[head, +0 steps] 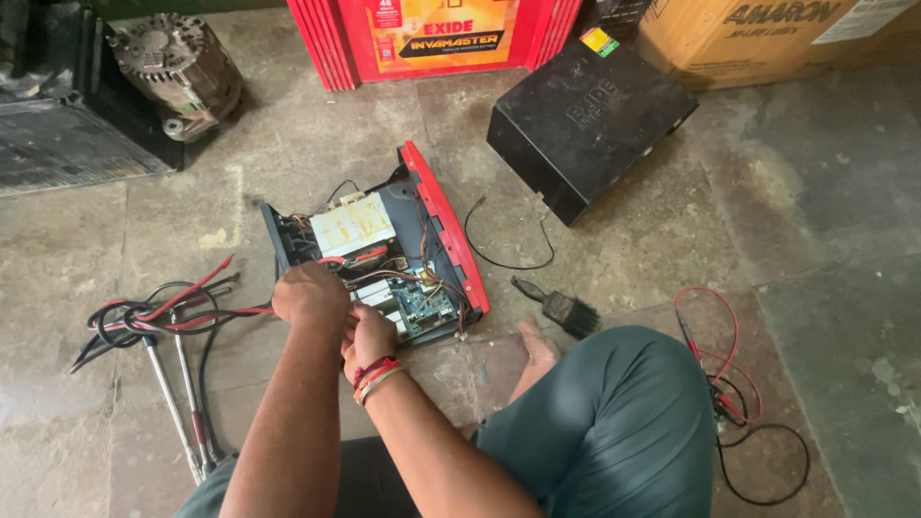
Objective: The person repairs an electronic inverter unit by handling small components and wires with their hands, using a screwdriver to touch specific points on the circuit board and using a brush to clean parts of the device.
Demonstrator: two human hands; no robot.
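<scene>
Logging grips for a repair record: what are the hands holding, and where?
Cannot be told. Both the left hand and right hand are inside the open inverter, fingertips hidden among its wires.

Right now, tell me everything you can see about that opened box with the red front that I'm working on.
The opened unit lies on the stone floor, its cover off. It has a dark tray, a red front panel along its right edge, a pale block, a green circuit board and coloured wires inside. The left hand and right hand reach into its near side.
</scene>
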